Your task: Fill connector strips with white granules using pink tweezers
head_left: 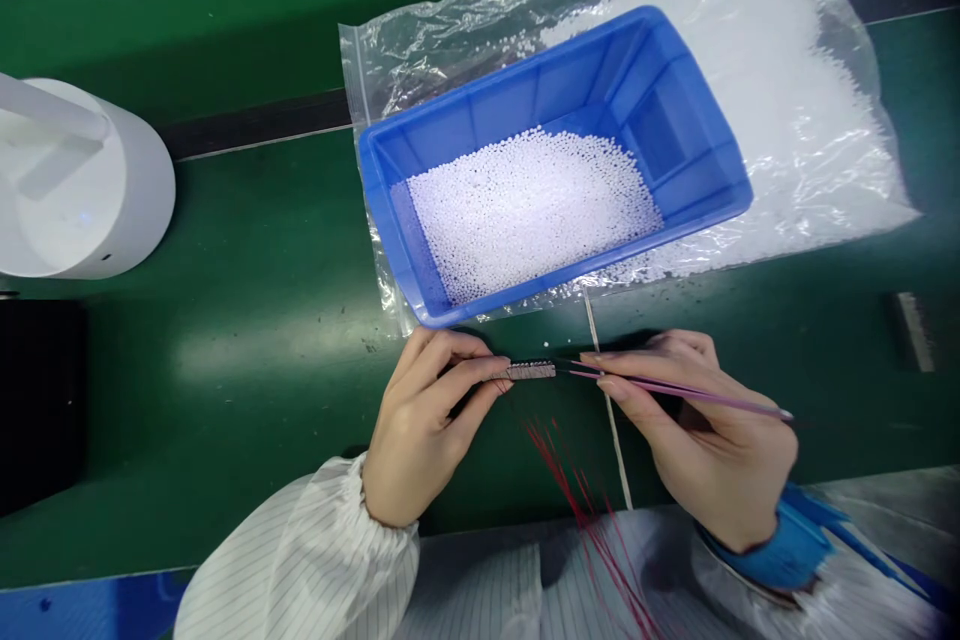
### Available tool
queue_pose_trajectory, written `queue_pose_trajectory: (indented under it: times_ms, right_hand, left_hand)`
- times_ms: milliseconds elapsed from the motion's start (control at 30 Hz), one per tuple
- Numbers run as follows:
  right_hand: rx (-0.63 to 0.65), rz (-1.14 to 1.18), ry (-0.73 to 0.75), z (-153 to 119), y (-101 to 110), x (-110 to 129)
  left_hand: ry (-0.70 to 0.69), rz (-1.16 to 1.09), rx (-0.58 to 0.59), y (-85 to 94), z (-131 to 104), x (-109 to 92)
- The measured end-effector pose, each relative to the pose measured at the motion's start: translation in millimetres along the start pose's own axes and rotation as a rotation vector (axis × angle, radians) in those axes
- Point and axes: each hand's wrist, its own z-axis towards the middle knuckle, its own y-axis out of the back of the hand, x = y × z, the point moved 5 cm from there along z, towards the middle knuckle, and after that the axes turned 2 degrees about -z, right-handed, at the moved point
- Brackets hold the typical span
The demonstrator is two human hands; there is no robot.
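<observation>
My left hand (427, 420) pinches a small ridged grey strip (534, 371) between thumb and fingers, just below the blue bin. Thin red wires (574, 490) trail from near the strip down toward my lap. My right hand (712, 430) is closed around pink tweezers (690, 390). Their dark tips point left and lie close to the strip's right end; whether they touch it or hold anything I cannot tell. The blue bin (555, 278) holds a heap of small white beads (532, 205) and is tilted in view.
Under and behind the bin lies a clear zip bag (795, 100) full of white beads. A white round lamp base (127, 190) stands at the left, above a black box (41, 410). A small dark block (913, 332) is at the right on the green table (255, 420).
</observation>
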Motion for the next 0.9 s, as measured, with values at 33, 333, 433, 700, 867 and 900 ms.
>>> queue_pose_trajectory:
  times_ms: [33,333,433,700,867,900]
  right_hand:
    - [0.001,0.000,0.004,0,0,0]
    - [-0.067,-0.009,-0.052,-2,4,-5]
    - [-0.094,-0.030,-0.087,-2,5,-8]
    - [-0.117,-0.036,-0.106,-3,8,-9]
    - [-0.128,-0.038,-0.128,-3,8,-10]
    - [-0.133,-0.037,-0.132,-4,8,-10]
  left_hand:
    - [-0.001,0.003,0.001,-0.1,0,0]
    - [0.005,0.030,0.000,0.3,-1,1]
    - [0.008,0.033,0.002,0.3,0,1]
    - [0.036,0.043,-0.002,1.0,0,0]
    - [0.038,0.057,-0.008,0.9,-2,0]
    - [0.040,0.057,-0.011,0.9,-2,1]
